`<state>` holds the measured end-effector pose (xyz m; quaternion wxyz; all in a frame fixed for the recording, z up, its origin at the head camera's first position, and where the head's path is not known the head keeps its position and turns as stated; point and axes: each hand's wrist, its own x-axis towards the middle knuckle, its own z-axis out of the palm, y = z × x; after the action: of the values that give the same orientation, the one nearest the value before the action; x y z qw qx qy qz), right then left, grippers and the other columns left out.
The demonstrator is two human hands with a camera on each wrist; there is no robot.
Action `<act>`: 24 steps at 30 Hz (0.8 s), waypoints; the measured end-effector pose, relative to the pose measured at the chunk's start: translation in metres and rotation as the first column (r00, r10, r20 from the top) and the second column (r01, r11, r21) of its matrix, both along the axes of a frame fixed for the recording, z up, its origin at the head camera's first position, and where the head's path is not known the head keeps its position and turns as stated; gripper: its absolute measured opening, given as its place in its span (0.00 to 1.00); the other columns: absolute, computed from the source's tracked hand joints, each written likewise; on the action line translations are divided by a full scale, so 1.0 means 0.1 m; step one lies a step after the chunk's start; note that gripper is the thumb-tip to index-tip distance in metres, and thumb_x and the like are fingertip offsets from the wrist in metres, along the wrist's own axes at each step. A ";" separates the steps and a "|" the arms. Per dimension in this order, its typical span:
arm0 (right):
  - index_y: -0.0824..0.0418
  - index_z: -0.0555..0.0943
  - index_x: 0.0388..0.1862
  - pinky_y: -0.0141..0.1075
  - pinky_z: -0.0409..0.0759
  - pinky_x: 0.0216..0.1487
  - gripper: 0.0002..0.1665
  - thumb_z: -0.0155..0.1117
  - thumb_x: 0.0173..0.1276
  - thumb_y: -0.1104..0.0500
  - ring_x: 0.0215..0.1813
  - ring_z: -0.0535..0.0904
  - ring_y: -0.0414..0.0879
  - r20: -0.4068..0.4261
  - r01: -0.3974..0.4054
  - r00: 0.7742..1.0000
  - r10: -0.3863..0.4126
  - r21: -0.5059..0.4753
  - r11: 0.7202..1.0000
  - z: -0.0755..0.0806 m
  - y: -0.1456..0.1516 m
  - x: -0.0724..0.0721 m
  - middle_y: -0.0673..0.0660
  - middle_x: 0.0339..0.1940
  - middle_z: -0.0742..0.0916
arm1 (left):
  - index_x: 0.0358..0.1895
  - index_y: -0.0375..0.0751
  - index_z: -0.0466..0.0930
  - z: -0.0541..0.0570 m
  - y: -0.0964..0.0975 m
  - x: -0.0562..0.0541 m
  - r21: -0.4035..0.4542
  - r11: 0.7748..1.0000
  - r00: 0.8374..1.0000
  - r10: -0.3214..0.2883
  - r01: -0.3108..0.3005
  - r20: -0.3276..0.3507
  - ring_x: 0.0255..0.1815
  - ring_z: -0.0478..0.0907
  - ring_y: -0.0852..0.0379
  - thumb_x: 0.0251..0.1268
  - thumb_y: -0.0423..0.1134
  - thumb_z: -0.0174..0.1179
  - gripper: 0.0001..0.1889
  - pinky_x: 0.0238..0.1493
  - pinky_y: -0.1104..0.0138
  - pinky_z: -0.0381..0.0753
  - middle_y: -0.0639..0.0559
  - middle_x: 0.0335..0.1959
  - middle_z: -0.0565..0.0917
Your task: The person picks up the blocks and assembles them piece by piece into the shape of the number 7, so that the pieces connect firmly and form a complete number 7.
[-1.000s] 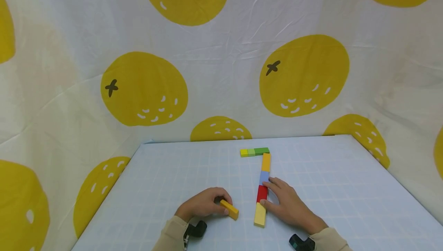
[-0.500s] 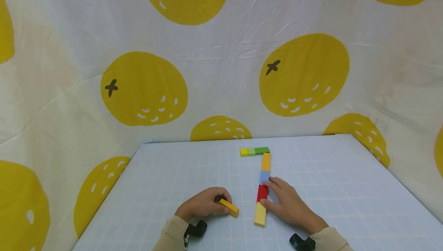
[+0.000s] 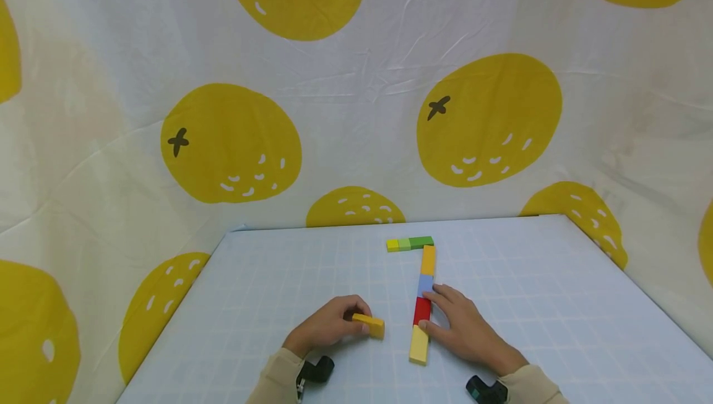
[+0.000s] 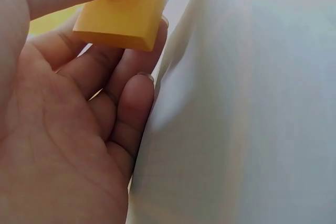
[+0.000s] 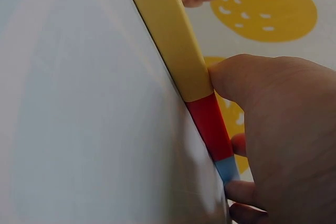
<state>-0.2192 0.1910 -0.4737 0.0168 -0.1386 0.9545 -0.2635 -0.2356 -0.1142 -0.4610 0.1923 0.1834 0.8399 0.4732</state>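
Note:
Between thumb and fingers, my left hand [image 3: 333, 322] pinches an orange wooden block [image 3: 370, 325] by one end, left of a lengthwise row of blocks. In the left wrist view the thumb lies across that block [image 4: 126, 17] and the other fingers are bent behind it. My right hand [image 3: 461, 326] rests along the row's right side with relaxed fingers. Its thumb touches the row near the seam of the pale yellow block [image 3: 419, 346] and the red block [image 3: 422, 310]; its fingertips reach the blue block [image 3: 425, 285]. Another orange block [image 3: 428, 260] forms the row's far end.
A short crosswise row stands at the far end: a yellow block [image 3: 392, 245], a light green block [image 3: 404, 244] and a dark green block [image 3: 421, 242]. A pale gridded cloth covers the table [image 3: 267, 280]. Behind hangs a white curtain [image 3: 356, 125] with yellow fruit prints.
My left hand has lifted slightly and turned the orange block, so it now lies more crosswise and shows more of its near side. The right hand and the row stay put.

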 end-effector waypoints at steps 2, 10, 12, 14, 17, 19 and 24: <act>0.48 0.75 0.70 0.64 0.67 0.65 0.41 0.67 0.62 0.32 0.73 0.64 0.58 0.003 0.004 1.000 -0.004 0.001 1.000 0.00 0.00 0.00 0.56 0.74 0.71 | 0.42 0.53 0.81 0.00 0.00 0.00 0.014 1.000 1.000 0.007 -0.007 -0.006 0.45 0.77 0.54 0.64 0.43 0.68 0.07 0.50 0.59 0.75 0.57 0.43 0.82; 0.48 0.75 0.70 0.64 0.68 0.65 0.41 0.67 0.62 0.32 0.74 0.64 0.58 0.003 0.007 1.000 -0.007 0.001 1.000 -0.01 -0.01 -0.01 0.56 0.74 0.71 | 0.49 0.55 0.83 0.01 0.02 0.00 0.024 0.998 0.999 0.050 -0.050 -0.017 0.47 0.75 0.53 0.66 0.43 0.67 0.10 0.51 0.58 0.75 0.58 0.45 0.82; 0.48 0.75 0.70 0.64 0.68 0.65 0.41 0.67 0.62 0.32 0.74 0.63 0.58 0.003 0.006 1.000 -0.006 0.000 1.000 0.00 -0.01 -0.01 0.56 0.74 0.71 | 0.52 0.57 0.83 0.01 0.03 0.00 0.023 0.998 0.998 0.064 -0.064 -0.019 0.48 0.75 0.53 0.67 0.43 0.66 0.12 0.52 0.56 0.75 0.59 0.47 0.81; 0.48 0.75 0.70 0.64 0.67 0.65 0.41 0.67 0.62 0.32 0.74 0.63 0.58 0.003 0.003 1.000 -0.003 0.000 1.000 0.00 -0.01 -0.01 0.57 0.74 0.71 | 0.54 0.59 0.84 0.00 0.03 -0.01 0.023 0.997 0.997 0.078 -0.078 -0.019 0.49 0.74 0.53 0.68 0.43 0.65 0.13 0.54 0.55 0.75 0.60 0.48 0.81; 0.49 0.75 0.70 0.64 0.67 0.65 0.42 0.67 0.62 0.31 0.73 0.64 0.59 0.006 0.003 1.000 -0.003 0.003 1.000 0.00 -0.01 -0.01 0.57 0.74 0.71 | 0.54 0.59 0.84 -0.01 0.02 -0.02 0.042 0.996 0.996 0.086 -0.085 -0.027 0.51 0.74 0.53 0.70 0.43 0.63 0.12 0.57 0.53 0.75 0.61 0.51 0.81; 0.49 0.75 0.70 0.64 0.67 0.65 0.42 0.66 0.62 0.31 0.73 0.64 0.59 0.008 0.001 1.000 -0.001 0.004 1.000 0.00 -0.01 0.00 0.57 0.74 0.71 | 0.53 0.59 0.85 -0.02 0.02 -0.02 0.052 0.995 0.995 0.088 -0.086 -0.041 0.52 0.75 0.54 0.70 0.43 0.62 0.11 0.58 0.53 0.74 0.62 0.52 0.82; 0.48 0.74 0.71 0.64 0.67 0.66 0.42 0.66 0.62 0.31 0.74 0.63 0.58 0.012 -0.003 1.000 0.003 0.001 1.000 0.00 0.00 0.00 0.56 0.74 0.71 | 0.51 0.59 0.86 -0.03 0.00 -0.03 0.078 0.993 0.993 0.093 -0.087 -0.069 0.52 0.76 0.54 0.70 0.42 0.63 0.10 0.57 0.54 0.75 0.61 0.51 0.83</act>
<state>-0.2194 0.1905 -0.4733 0.0229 -0.1385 0.9543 -0.2639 -0.2387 -0.1140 -0.4636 0.1331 0.1694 0.8355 0.5055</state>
